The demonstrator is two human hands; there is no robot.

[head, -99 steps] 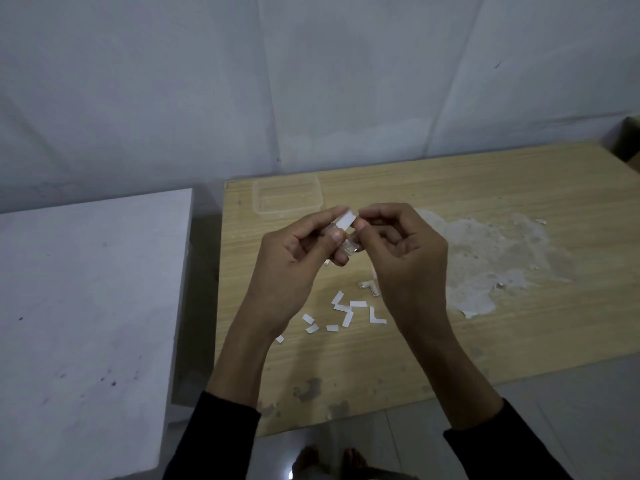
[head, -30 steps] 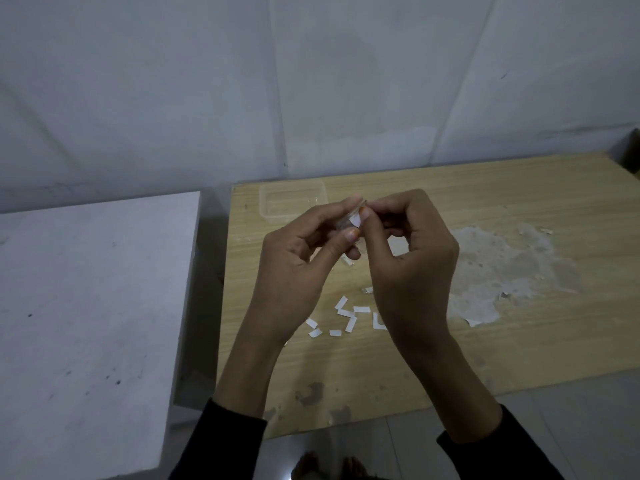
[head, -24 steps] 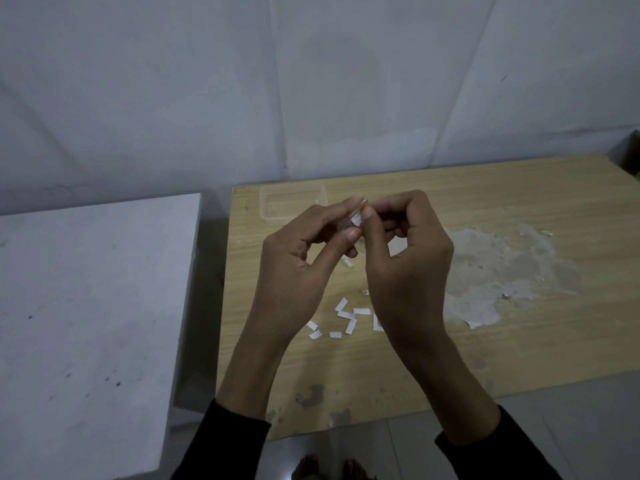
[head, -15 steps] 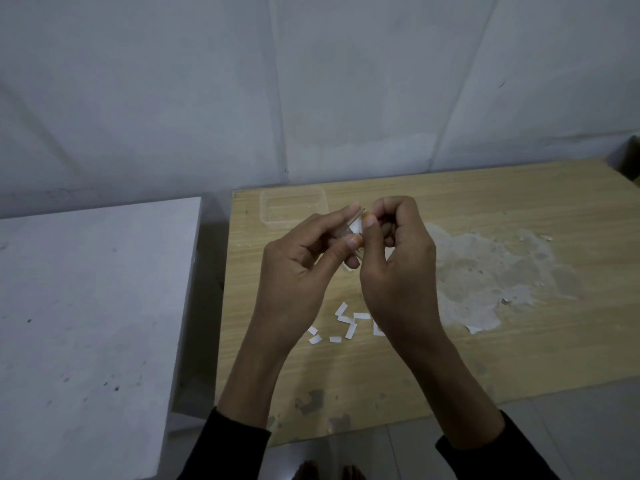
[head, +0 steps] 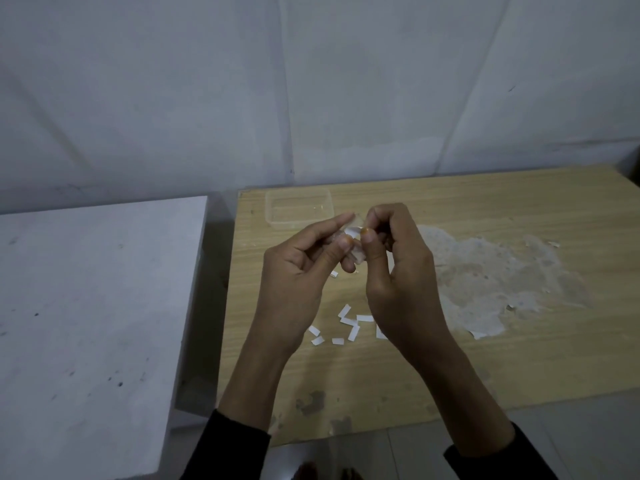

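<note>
I see both hands up over the wooden table (head: 519, 358), fingertips meeting. The left hand (head: 298, 271) curls thumb and forefinger round a small clear piece (head: 358, 258). The right hand (head: 398, 271) pinches the white strip (head: 352, 232) at its top, other fingers curled in. The piece is in the air between the hands, just in front of the clear plastic tub (head: 298, 199). White paper scraps (head: 348, 322) lie on the table under the wrists. There is a pale peeled patch (head: 491, 271) to the right and a white slab (head: 90, 306) to the left.
</note>
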